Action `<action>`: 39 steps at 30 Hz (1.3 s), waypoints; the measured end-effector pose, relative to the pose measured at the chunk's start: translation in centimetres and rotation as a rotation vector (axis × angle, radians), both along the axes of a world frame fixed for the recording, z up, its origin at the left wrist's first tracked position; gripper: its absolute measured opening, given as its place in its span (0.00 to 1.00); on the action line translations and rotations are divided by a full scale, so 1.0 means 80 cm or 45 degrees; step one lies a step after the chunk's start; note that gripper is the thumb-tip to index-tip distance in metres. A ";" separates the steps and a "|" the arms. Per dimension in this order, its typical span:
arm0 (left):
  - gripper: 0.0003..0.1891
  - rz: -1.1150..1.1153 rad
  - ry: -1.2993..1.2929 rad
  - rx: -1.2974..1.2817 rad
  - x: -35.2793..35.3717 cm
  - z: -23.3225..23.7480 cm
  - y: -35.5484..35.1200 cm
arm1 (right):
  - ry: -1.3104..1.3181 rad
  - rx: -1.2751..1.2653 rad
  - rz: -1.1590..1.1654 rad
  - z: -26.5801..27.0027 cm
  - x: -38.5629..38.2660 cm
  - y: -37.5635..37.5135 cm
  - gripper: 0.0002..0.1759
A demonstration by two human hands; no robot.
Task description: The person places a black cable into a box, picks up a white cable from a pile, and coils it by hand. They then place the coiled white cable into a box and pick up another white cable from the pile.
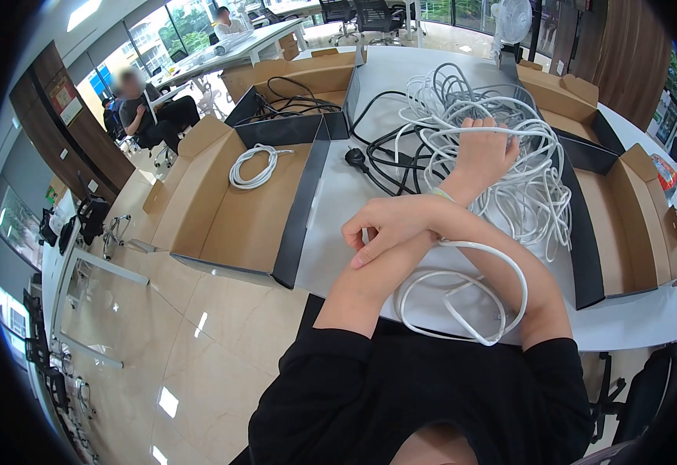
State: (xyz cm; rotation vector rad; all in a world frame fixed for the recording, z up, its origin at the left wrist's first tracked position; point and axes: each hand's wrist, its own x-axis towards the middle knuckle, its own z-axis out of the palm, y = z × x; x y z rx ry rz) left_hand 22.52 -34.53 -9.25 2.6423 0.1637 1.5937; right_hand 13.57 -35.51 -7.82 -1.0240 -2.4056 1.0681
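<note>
My forearms are crossed, the right lying over the left. My left hand reaches into a tangled pile of white and grey cables, its fingers closed over white cable strands. My right hand is by my left forearm with curled fingers; its palm is hidden. A white cable comes out from under my right wrist, passes over my right forearm and loops on the white table near my body. Beside the pile lies a black power cable with a plug.
A cardboard box on the left contains a coiled white cable. Behind it, another box holds black cables. Two more open boxes stand right, the nearer box at the table edge. A fan and seated people are farther back.
</note>
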 end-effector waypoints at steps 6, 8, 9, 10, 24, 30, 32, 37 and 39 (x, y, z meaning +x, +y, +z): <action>0.12 -0.007 0.003 0.009 0.001 -0.001 0.001 | 0.051 -0.026 0.018 0.003 -0.003 -0.004 0.18; 0.13 -0.023 -0.010 0.010 0.002 -0.002 0.002 | 0.011 -0.011 0.021 0.000 -0.002 -0.001 0.18; 0.13 -0.014 -0.014 0.009 0.001 -0.002 0.001 | -0.029 0.003 0.025 -0.001 -0.003 0.000 0.18; 0.13 -0.005 -0.017 0.008 0.001 -0.002 0.001 | -0.027 0.002 0.025 0.000 -0.002 0.001 0.18; 0.12 -0.005 -0.064 0.032 -0.001 0.001 0.000 | -0.391 -0.018 -0.064 0.008 -0.004 0.002 0.26; 0.12 -0.035 -0.099 0.027 0.001 0.000 0.001 | -0.051 -0.049 -0.035 -0.003 0.000 -0.003 0.26; 0.12 -0.036 -0.108 0.038 0.001 -0.001 0.001 | -0.002 -0.076 0.032 -0.008 0.003 0.002 0.28; 0.10 -0.049 -0.134 0.065 0.002 -0.009 -0.001 | -0.028 -0.217 0.110 -0.010 0.002 0.007 0.31; 0.09 -0.067 -0.164 0.074 0.003 -0.010 0.001 | -0.097 -0.255 0.047 -0.006 0.000 0.006 0.32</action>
